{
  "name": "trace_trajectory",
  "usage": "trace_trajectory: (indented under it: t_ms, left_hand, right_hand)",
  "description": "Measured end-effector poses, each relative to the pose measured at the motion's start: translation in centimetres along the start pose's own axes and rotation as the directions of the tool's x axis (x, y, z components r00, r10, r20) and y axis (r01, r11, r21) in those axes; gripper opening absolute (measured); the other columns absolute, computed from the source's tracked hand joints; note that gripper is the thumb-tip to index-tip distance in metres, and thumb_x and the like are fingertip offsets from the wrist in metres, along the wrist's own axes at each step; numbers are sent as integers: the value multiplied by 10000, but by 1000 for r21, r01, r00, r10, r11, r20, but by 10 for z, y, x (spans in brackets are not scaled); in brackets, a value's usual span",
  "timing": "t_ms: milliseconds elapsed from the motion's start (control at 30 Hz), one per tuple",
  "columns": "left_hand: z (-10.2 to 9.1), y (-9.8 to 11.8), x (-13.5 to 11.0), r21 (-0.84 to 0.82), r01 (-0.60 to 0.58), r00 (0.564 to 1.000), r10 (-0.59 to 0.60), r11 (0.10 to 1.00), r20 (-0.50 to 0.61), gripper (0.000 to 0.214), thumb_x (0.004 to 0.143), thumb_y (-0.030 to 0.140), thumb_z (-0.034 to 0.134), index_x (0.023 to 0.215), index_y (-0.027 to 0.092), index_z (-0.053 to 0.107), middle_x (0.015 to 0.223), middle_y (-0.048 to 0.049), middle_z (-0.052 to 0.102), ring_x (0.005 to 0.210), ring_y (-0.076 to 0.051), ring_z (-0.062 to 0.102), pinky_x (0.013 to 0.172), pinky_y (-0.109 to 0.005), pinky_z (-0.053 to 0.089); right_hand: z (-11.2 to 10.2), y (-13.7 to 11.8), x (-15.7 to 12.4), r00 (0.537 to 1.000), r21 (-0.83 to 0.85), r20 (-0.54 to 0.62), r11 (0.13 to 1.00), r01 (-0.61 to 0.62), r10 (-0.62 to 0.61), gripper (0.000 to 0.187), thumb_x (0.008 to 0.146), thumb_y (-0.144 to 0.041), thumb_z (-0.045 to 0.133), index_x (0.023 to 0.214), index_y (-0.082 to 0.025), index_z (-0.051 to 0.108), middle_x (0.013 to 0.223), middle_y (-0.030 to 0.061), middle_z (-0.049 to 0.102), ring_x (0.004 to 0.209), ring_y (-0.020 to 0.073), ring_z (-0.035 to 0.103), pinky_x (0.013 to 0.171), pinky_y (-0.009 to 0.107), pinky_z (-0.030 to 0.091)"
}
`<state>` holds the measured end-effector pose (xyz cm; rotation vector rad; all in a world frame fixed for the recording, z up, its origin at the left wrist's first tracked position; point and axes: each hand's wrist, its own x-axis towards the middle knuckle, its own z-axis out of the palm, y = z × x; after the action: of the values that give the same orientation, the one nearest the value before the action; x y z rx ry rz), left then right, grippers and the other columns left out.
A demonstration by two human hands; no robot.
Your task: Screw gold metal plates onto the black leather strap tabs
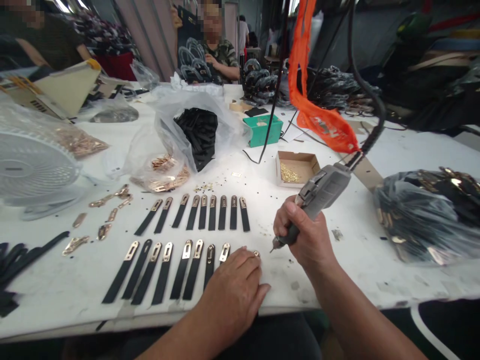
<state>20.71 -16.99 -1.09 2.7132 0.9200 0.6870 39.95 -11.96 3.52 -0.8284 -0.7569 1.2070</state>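
My right hand [302, 227] is wrapped round a grey electric screwdriver [326, 186], its bit pointing down and left, just above the table. My left hand [238, 285] rests low at the table's front, fingers curled together over a black strap; only the strap's gold metal tip [256, 254] shows beyond the fingers, and the rest is mostly hidden. To its left lies a row of black straps with gold end plates [161, 272]. Behind them is a second row of shorter-looking straps [212, 215]. Loose gold plates [76, 245] lie further left.
A small cardboard box [300, 165] holds tiny gold screws. Behind it stands a green box [263, 130]. Plastic bags hold black straps [198, 132] and gold plates [168, 172]. A filled bag [423, 220] lies right. An orange strip [318, 120] hangs by the cable. Other people are beyond the table.
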Motion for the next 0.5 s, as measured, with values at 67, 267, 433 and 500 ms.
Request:
trace_trajectory:
  t_ms: [67,267,433,500]
  left_hand:
    - [-1,0,1,-37,12,1000,-13,999,-28,191,1011,303,679,1048,127,743,1086,-121,770,1128,-294,704,1160,-512,552]
    - [-3,-1,3,-82,5,998,-10,997,-59,255,981,381,742,1064,140,745,1067,-128,770,1094,-310,712,1053,-530,611]
    - [-3,-2,4,-82,-15,997,8,997,-82,182,1003,319,718,1047,146,751,1012,-112,775,1072,-291,719,1007,-504,631]
    - [-4,-1,4,-82,-25,996,18,996,-85,152,1016,283,698,1059,147,750,1018,-103,776,1073,-279,720,1017,-493,626]
  right_hand:
    - [4,-8,-15,1000,43,-5,999,29,-29,346,855,-398,872,809,-222,578,582,-62,571,439,99,496,411,224,467]
    - [12,-5,-48,993,93,-99,993,69,-60,305,885,-349,846,815,-217,580,603,-75,548,457,85,517,449,211,483]
    - [20,3,-56,991,96,-123,993,66,-54,321,865,-373,864,810,-218,589,597,-73,543,450,92,510,427,218,469]
    - [23,4,-57,991,92,-126,994,62,-51,326,859,-384,867,810,-222,589,590,-72,543,443,99,505,410,224,460]
